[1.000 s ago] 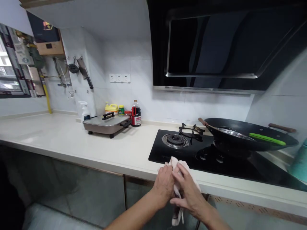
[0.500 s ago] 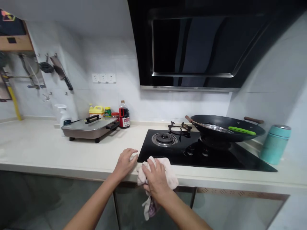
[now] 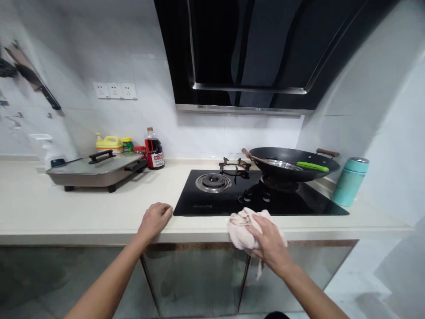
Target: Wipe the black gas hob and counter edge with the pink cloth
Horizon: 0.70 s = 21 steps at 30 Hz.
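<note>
In the head view, my right hand (image 3: pixel 271 244) grips a bunched pale pink cloth (image 3: pixel 244 228). The cloth presses on the counter's front edge, just before the black glass cooktop (image 3: pixel 212 206), and one end hangs below the edge. My left hand (image 3: pixel 155 220) rests on the white countertop (image 3: pixel 109 212) left of the cooktop's front corner. Its fingers are loosely bent and hold nothing.
A black wok (image 3: pixel 285 166) with a green-handled utensil (image 3: pixel 312 166) sits on the right burner. Beside it stands a turquoise flask (image 3: pixel 350 182). A lidded electric pan (image 3: pixel 96 170) and a sauce bottle (image 3: pixel 154 149) stand left. The range hood (image 3: pixel 245 53) overhangs the cooktop.
My right hand has moved the cloth rightward along the counter's front edge. The view has shifted right, and my left hand stays on the counter near the cooktop's left corner.
</note>
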### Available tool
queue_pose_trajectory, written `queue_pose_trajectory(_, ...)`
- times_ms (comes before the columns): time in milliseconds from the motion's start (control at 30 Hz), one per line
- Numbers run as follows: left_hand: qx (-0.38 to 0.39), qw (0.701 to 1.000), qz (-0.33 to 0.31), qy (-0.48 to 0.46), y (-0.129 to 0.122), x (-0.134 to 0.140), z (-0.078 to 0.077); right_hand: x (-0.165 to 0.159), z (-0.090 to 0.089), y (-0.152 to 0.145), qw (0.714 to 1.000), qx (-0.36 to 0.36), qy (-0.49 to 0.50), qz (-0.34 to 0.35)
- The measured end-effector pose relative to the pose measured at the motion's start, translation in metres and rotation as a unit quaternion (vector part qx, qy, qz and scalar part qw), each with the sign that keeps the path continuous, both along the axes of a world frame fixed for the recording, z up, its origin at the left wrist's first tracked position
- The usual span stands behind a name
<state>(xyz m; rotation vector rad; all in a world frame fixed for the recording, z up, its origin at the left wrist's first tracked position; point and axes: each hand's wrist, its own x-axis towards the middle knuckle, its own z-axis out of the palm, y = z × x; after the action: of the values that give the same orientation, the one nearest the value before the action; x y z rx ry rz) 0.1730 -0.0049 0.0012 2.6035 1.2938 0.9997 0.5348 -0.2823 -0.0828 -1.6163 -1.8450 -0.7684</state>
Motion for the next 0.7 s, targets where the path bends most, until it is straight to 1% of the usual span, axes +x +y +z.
queue_pose_trajectory(67, -0.010, 1.000, 0.006, -0.001, 0.000, 0.001, 0.001, 0.051, -0.004, -0.027, 1.000, -0.007, -0.006, -0.002)
queue_pose_trajectory(100, -0.012, 1.000, 0.008, 0.000, 0.001, 0.001, 0.001, 0.077, -0.005, -0.040, 1.000, -0.017, -0.008, -0.014)
queue_pose_trajectory(233, -0.001, 1.000, 0.006, 0.011, 0.000, 0.001, 0.000, 0.173, -0.009, -0.092, 0.993, -0.076, 0.001, -0.095)
queue_pose_trajectory(333, 0.013, 1.000, 0.011, 0.016, -0.002, 0.002, 0.000, 0.226, -0.009, -0.123, 0.980, -0.101, 0.005, -0.173)
queue_pose_trajectory(400, 0.022, 0.999, 0.017, 0.018, -0.004, 0.003, 0.001, 0.246, -0.008, -0.135, 0.972, -0.112, 0.008, -0.207)
queue_pose_trajectory(467, 0.029, 0.999, 0.015, 0.024, -0.008, 0.006, 0.003, 0.252, -0.005, -0.137, 0.966, -0.122, 0.012, -0.226)
queue_pose_trajectory(533, 0.028, 0.999, 0.006, 0.032, -0.012, 0.009, 0.006, 0.243, 0.000, -0.131, 0.961, -0.129, 0.014, -0.246)
queue_pose_trajectory(600, 0.016, 0.999, -0.004, 0.036, -0.015, 0.012, 0.011, 0.222, 0.006, -0.120, 0.957, -0.133, 0.008, -0.258)
queue_pose_trajectory(700, -0.007, 0.999, -0.013, 0.028, -0.019, 0.015, 0.016, 0.174, 0.014, -0.094, 0.965, -0.129, 0.004, -0.230)
